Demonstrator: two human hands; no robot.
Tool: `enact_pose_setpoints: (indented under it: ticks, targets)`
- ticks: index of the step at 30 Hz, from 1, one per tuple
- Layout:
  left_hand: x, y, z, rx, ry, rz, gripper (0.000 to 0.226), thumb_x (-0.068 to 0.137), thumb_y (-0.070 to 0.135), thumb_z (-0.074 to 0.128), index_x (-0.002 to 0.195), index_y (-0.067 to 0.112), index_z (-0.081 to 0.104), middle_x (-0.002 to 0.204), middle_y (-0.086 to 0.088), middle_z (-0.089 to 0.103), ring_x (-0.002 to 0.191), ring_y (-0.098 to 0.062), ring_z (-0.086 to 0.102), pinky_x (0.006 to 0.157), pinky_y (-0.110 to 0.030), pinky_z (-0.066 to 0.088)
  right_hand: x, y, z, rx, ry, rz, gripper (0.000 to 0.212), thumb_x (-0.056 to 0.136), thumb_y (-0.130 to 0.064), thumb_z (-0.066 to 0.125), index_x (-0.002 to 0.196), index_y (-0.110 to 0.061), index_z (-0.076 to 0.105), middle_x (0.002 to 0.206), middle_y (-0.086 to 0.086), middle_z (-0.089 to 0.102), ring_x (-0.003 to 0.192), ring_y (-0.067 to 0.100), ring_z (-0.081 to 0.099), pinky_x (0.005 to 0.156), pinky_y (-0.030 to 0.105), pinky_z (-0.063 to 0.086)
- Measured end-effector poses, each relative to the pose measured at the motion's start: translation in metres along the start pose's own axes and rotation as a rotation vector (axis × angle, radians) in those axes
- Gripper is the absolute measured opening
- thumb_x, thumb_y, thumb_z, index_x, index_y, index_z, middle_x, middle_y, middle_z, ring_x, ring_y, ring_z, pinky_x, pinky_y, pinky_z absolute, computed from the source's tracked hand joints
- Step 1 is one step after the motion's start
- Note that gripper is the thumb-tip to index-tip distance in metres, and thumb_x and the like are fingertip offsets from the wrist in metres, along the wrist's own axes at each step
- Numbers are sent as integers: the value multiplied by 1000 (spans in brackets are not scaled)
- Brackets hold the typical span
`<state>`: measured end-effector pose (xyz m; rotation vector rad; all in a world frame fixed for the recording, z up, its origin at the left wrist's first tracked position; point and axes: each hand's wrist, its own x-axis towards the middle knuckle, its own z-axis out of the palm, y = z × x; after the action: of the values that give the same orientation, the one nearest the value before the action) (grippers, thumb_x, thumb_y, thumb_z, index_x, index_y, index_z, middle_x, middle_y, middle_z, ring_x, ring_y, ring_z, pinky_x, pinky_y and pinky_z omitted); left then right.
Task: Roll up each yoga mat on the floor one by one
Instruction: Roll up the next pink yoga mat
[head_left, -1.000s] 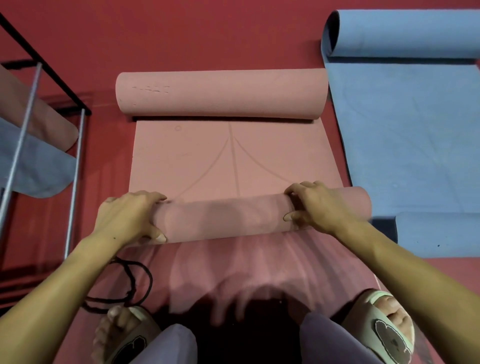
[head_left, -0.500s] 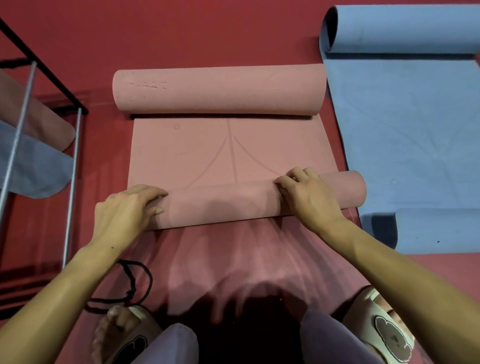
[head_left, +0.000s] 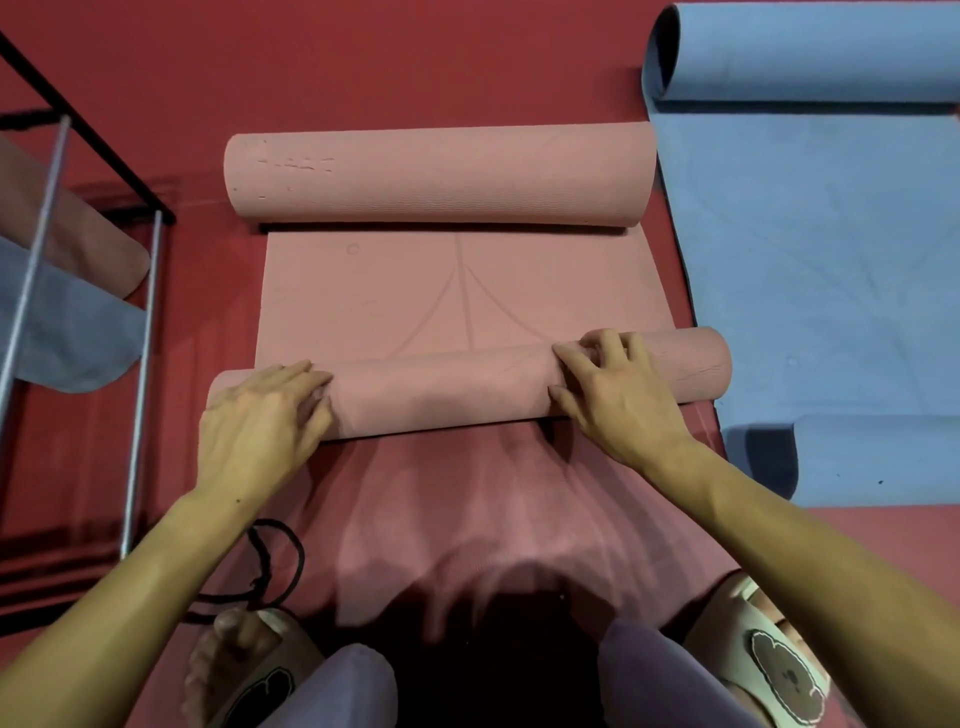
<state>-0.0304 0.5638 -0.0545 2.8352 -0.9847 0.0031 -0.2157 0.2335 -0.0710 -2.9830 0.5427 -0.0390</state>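
Here, pink yoga mat (head_left: 457, 306): on the red floor (head_left: 415, 62), rolled at both ends, flat between the 2 rolls.
Near roll (head_left: 447, 389): under both hands.
Left hand (head_left: 260, 421): fingers straight, pressing on the roll's left end.
Right hand (head_left: 618, 395): fingers bent over the roll's top, gripping it.
Blue yoga mat (head_left: 821, 249): right of the pink mat, partly rolled.
Metal rack (head_left: 78, 171): left.
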Motion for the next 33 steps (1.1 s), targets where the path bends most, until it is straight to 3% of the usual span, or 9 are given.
enact_pose_setpoints:
  ticks: [4,7,9,12,15,18,22,27,33]
  targets:
    - [-3,-6,11,41,-92,16,70,89,60,49,143,17,63,150,-9,58,140,-31,53,110,-53,48,0,4,2,-72,-52,-53,68,94,-61,56,140,-12,49,138,10,54,114,35,50,104,48,44]
    - [-2,-9,16,34,-114,21,85,84,68,48,150,16,54,158,-13,49,147,-34,44,117,-54,40,1,5,2,-70,-37,-74,75,88,-62,65,141,-12,50,145,10,52,123,35,50,108,50,43]
    - [0,-5,18,56,-103,34,87,83,68,50,151,13,50,159,-19,44,148,-38,40,117,-57,37,4,5,2,-86,-57,-87,82,85,-63,68,145,-13,47,150,11,49,130,36,47,112,52,40]
    - [6,0,21,135,-99,35,93,76,64,74,149,13,47,151,-20,45,141,-39,42,113,-61,35,11,4,2,-121,-108,-75,89,81,-63,69,150,-15,41,156,16,41,137,43,41,116,59,35]
    - [12,-2,20,173,-127,36,108,64,56,92,151,18,42,147,-15,47,136,-37,46,110,-62,37,17,8,0,-186,-107,-24,92,77,-64,72,154,-25,40,148,20,42,127,46,42,111,73,30]
    - [17,-5,22,210,-146,50,118,58,48,98,155,18,37,150,-12,46,138,-35,45,108,-65,36,24,12,-2,-244,-122,-43,100,75,-68,75,158,-28,36,140,17,49,121,42,46,108,73,32]
    - [25,-5,22,229,-134,64,117,57,38,100,154,15,38,147,-11,48,135,-35,47,107,-64,37,32,11,-3,-268,-132,-45,115,67,-68,82,157,-16,34,140,16,52,123,41,50,109,72,35]
    - [36,-8,19,233,-115,73,104,56,38,99,145,18,49,134,-8,60,121,-33,58,100,-61,42,33,13,1,-265,-117,-45,103,65,-54,90,148,-13,43,139,15,53,123,40,51,107,68,38]
    - [32,-11,14,200,-75,89,97,54,46,96,141,23,57,129,0,66,118,-27,63,96,-53,44,34,11,-2,-292,-108,-67,83,68,-45,86,135,-13,50,124,14,58,106,37,55,92,52,44]
